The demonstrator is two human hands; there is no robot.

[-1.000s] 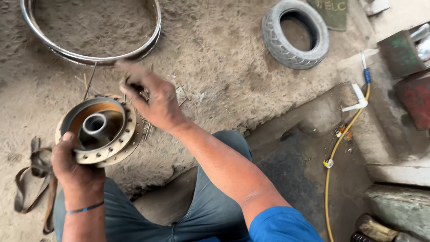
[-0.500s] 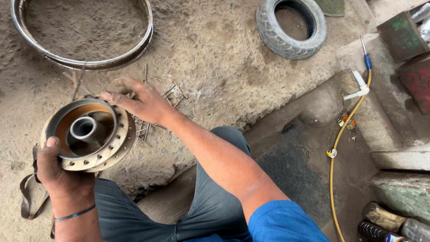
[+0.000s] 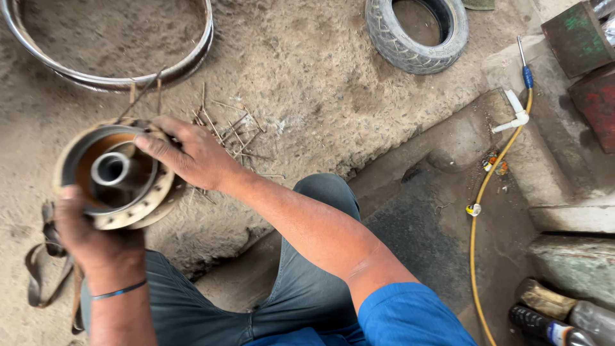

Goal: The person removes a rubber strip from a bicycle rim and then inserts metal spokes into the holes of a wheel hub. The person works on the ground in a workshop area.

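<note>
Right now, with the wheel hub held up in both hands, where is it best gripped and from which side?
Grip the wheel hub by its wide drilled flange, from below and outside, as the left hand does. The open drum faces up, so the rim edge gives the fingers a lip. The right hand steadies the far edge; the centre tube is too narrow.

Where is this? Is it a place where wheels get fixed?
Probably yes, a small outdoor repair spot for motorbike wheels. The hands hold a metal wheel hub, loose spokes lie on the dirt, and a bare rim and a tyre sit nearby.
</note>
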